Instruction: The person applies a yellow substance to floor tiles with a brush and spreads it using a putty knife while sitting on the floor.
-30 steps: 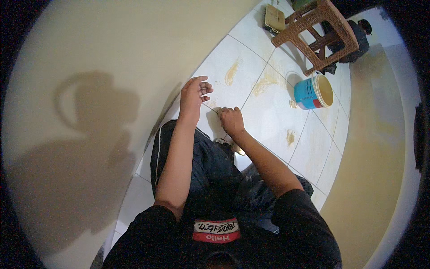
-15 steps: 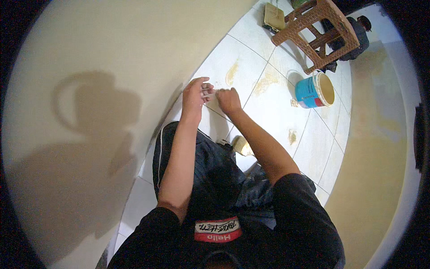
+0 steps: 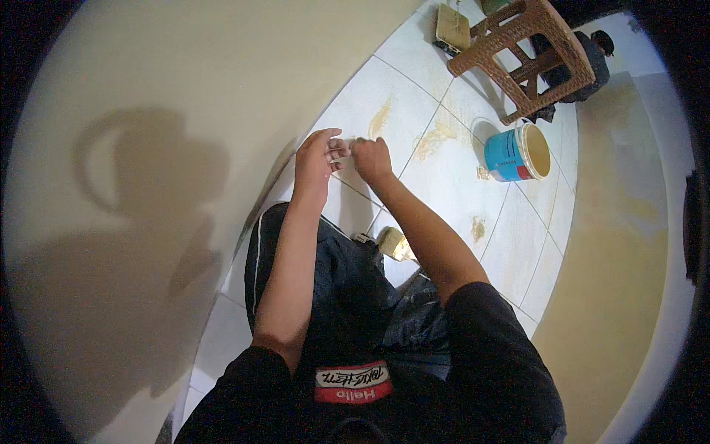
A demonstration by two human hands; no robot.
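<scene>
Over the white tiled floor (image 3: 452, 203), beside the pale wall (image 3: 185, 59) on the left, two bare hands are close together

Left hand (image 3: 316, 159) has its fingers loosely bent and parted, facing the right hand (image 3: 372, 157), whose fingers are curled in, though whether they pinch something small I cannot tell; nearer, what looks like a paintbrush (image 3: 393, 242) lies by the dark trousers (image 3: 340, 281), partly behind the right forearm (image 3: 429, 229); to the right sits a blue bucket (image 3: 505, 157), and far beyond it a brown stool (image 3: 494, 42) with a person (image 3: 589, 70) in dark clothing behind; yellowish smears (image 3: 435, 138) mark the tiles
</scene>
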